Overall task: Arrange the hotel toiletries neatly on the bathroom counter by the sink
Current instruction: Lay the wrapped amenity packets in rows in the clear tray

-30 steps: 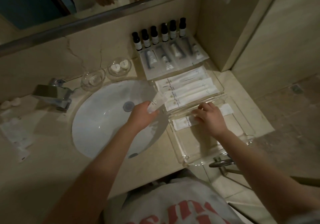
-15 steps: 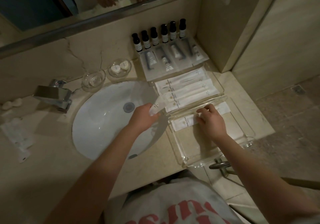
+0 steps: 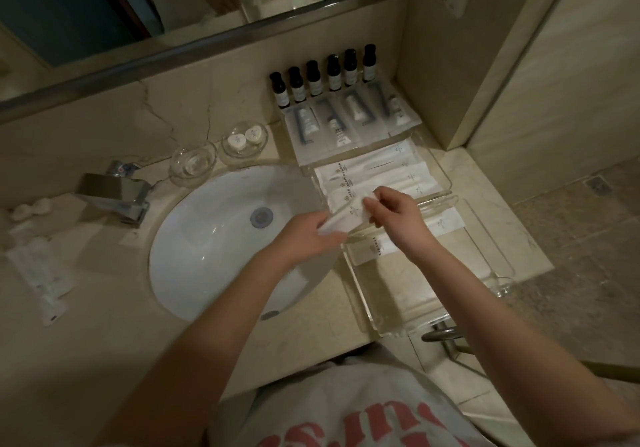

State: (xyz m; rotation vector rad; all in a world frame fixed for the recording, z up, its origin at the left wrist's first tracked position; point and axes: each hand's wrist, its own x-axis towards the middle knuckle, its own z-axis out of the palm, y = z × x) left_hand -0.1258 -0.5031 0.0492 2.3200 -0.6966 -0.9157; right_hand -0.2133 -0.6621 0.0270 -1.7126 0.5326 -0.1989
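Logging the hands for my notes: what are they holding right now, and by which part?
Both hold one white paper packet. The left hand grips its sink-side end, and the right hand pinches the opposite end.

Left hand (image 3: 304, 235), right hand (image 3: 398, 218) (fingers curled)

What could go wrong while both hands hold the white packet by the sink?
The white packet, pinched between left hand and right hand, hangs by the sink rim; it might slip in. The right forearm crosses the clear tray near the counter edge; a nudge might shift it.
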